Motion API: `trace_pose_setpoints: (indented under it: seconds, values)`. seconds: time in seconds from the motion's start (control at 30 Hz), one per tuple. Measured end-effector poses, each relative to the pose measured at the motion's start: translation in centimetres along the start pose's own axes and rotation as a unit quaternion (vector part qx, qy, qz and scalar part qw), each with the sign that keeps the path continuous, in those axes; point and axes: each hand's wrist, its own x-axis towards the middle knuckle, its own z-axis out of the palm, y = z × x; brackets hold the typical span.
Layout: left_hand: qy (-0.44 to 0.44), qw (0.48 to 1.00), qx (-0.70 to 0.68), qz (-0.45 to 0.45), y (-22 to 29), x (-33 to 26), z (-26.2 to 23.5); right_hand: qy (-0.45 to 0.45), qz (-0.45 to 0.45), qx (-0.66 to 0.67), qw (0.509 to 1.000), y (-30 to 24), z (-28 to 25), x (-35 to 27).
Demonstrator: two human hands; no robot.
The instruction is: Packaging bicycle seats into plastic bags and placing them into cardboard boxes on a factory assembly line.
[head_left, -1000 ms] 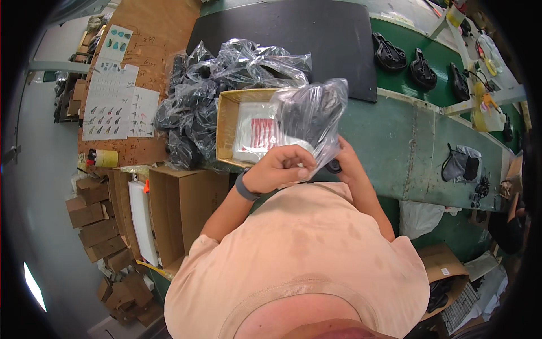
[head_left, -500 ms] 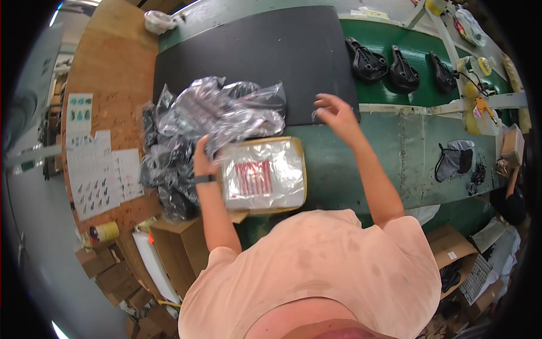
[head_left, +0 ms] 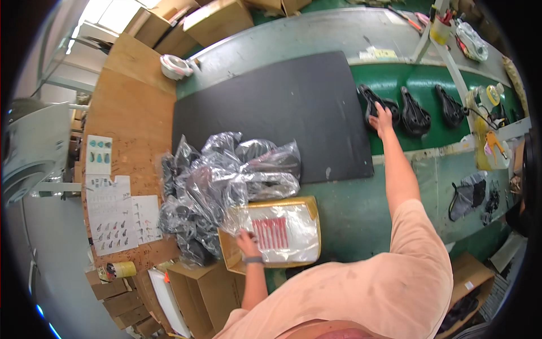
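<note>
At the far right, my right hand (head_left: 382,120) is closed on the nearest of three black bicycle saddles (head_left: 370,97), which lie underside up on a green surface. Low in the middle, my left hand (head_left: 248,243) is over the left part of an open cardboard box (head_left: 312,259). Its slightly blurred fingers are closed at the edge of a clear plastic bag (head_left: 236,219). The box holds a stack of clear bags with red print (head_left: 302,237). Left of and beyond it lies a heap of bagged black saddles (head_left: 217,175).
A black mat (head_left: 282,107) covers the middle of the bench. Printed sheets (head_left: 110,212) lie on the wooden board at left. A tape roll (head_left: 176,66) sits at the far left corner. Metal posts (head_left: 451,62) and a bottle (head_left: 491,152) stand at right; cartons (head_left: 195,285) sit below the bench.
My right hand has gone from above the mat out to the nearest saddle. My left hand has shifted from the heap's edge onto the bags in the box. The view has tilted up.
</note>
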Motion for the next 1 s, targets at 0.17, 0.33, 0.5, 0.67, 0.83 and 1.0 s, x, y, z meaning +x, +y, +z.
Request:
trace_pose_setpoints:
  seconds: [0.17, 0.33, 0.5, 0.67, 0.83, 1.0]
  values:
    - [-0.230, 0.881, 0.346, 0.226, -11.3, -4.6, 2.0, -0.042, 0.090, 0.317, 0.943, 3.0, -9.7, -7.7]
    - [-0.371, 0.751, 0.488, 0.246, -10.3, -11.6, 6.1, -0.142, 0.188, 0.396, 0.887, 9.8, -23.4, -25.7]
    - [-0.399, 0.710, 0.507, 0.282, -11.4, -11.9, 6.7, -0.164, 0.210, 0.408, 0.873, 16.0, -37.7, -41.7]
    - [-0.414, 0.723, 0.474, 0.284, -12.8, -11.3, 6.1, -0.062, 0.271, 0.316, 0.907, 16.4, -45.5, -48.4]
    - [-0.353, 0.745, 0.456, 0.336, -13.8, -12.8, 4.5, -0.145, 0.214, -0.184, 0.948, 16.2, -48.2, -45.0]
    - [-0.306, 0.888, 0.332, 0.084, -14.2, -14.1, 2.8, -0.068, -0.162, -0.659, 0.731, 16.0, -43.8, -46.0]
